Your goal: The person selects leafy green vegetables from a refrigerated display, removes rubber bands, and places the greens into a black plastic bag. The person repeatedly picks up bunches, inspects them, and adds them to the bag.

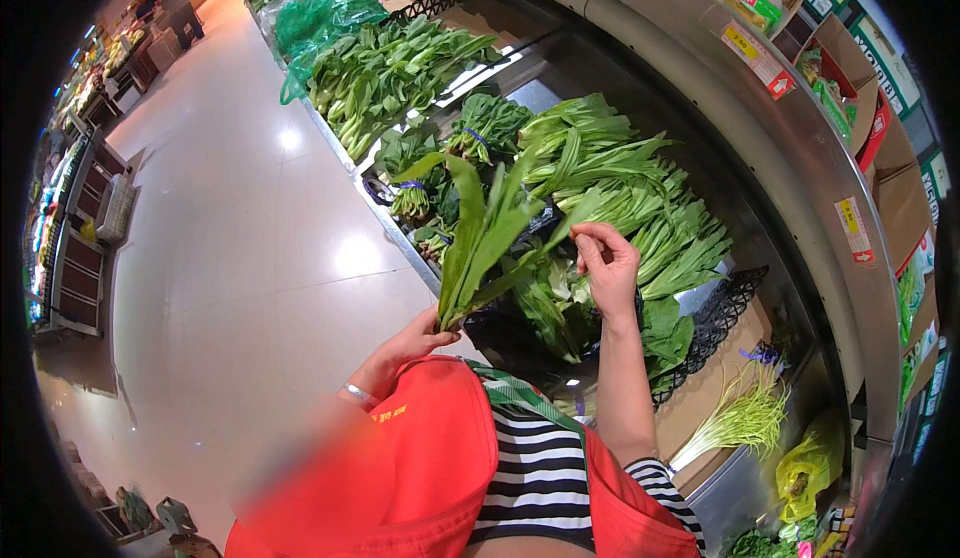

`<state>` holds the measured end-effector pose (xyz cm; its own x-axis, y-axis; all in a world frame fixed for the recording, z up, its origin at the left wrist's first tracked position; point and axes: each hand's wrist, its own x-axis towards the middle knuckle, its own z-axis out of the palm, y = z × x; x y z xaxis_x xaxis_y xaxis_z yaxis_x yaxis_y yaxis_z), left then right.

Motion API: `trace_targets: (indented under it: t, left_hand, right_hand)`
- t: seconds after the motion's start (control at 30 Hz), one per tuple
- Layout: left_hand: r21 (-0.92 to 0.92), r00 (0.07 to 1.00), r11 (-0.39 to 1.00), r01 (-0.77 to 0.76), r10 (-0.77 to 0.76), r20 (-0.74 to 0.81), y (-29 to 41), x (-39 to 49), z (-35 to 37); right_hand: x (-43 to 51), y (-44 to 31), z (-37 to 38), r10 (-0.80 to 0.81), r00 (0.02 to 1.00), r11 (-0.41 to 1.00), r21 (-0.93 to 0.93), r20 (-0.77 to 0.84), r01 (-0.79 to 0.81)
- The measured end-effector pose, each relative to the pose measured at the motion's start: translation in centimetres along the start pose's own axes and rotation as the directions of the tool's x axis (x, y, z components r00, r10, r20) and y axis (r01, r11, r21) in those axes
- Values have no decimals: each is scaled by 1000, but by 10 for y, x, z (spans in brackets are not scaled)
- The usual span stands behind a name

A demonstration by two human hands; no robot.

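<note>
My left hand (pixel 416 342), with a silver bracelet at the wrist, grips the base of a small bunch of long-leaved greens (pixel 476 235). The leaves fan upward over the display case. My right hand (pixel 611 265) is raised at the bunch's right side, thumb and fingers drawn together by a leaf tip. Whether that leaf is pinched between them is unclear. Under both hands, a black plastic bag (pixel 495 340) contains loose leaves (pixel 555 318). Beyond my right hand lies a broad pile of similar long-leaved greens (pixel 630 183).
Spinach bundles (pixel 476 130) with purple ties lie left of the pile, before leafy stalks (pixel 375 78) and a green plastic bag (pixel 322 22). A black lattice divider (pixel 712 333) and pale thin-stemmed greens (pixel 739 408) sit right. A metal shelf edge (pixel 810 123) curves overhead.
</note>
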<state>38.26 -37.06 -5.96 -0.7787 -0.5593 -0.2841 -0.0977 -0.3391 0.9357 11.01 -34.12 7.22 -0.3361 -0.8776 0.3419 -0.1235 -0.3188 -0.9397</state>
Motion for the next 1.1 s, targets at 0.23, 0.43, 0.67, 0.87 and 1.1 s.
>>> trace_targets:
  t: [0.23,0.43,0.67,0.87,1.1]
  left_hand:
    - [116,988,983,-143,135,74,-13,2,-6]
    - [298,990,944,-139,123,73,-24,4,-12]
    - [168,974,968,-184,157,161,-24,10,-16]
    - [453,985,876,-165,125,117,-10,-8,-29]
    - [729,987,669,-142,42,153,23,-18,-31]
  right_hand:
    - [14,-23,11,3,976,994,-106,216,20]
    - [13,-14,7,-264,934,731,-581,241,357]
    - [24,-3,-39,12,976,1000,-22,-217,-18]
    - [7,-30,-58,-149,944,607,-726,294,322]
    - [5,-43,-8,130,600,540,-564,789,625]
